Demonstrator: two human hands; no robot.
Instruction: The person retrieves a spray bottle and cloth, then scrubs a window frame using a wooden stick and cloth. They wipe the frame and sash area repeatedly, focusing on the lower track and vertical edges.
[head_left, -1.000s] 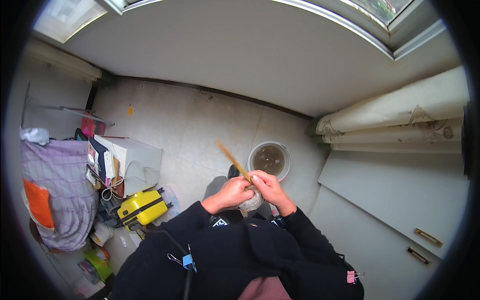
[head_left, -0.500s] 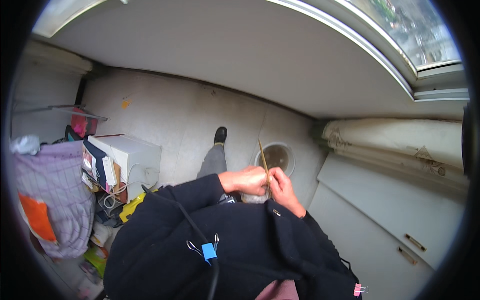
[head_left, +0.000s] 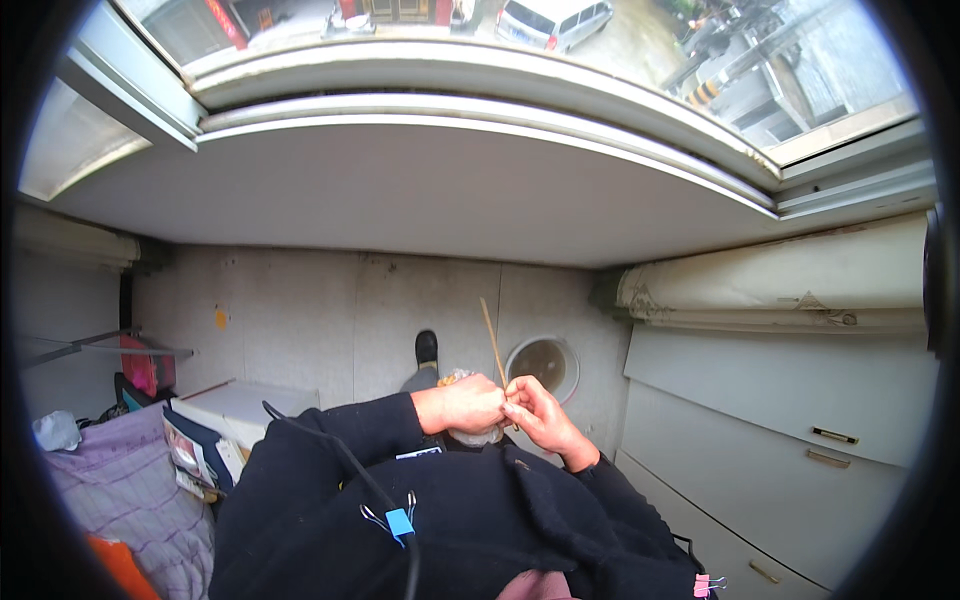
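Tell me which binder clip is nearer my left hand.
The blue clip, by the black cable; the pink clip sits farther from your left hand, at the picture's lower right.

The load is carried by a pale grey floor [head_left: 290, 310], which is divided by thin, straight seams. The floor is bounded at the far side by the wall [head_left: 400, 190] below the window. A round, white-rimmed bucket [head_left: 575, 380], partly filled with murky brownish liquid, is set on the floor near the right-hand cabinet [head_left: 740, 385]. To the left of the bucket, a dark shoe [head_left: 427, 345] is planted on the floor. A small orange patch [head_left: 221, 317] is located farther left. Dark marks [head_left: 392, 267] are seen near the wall.
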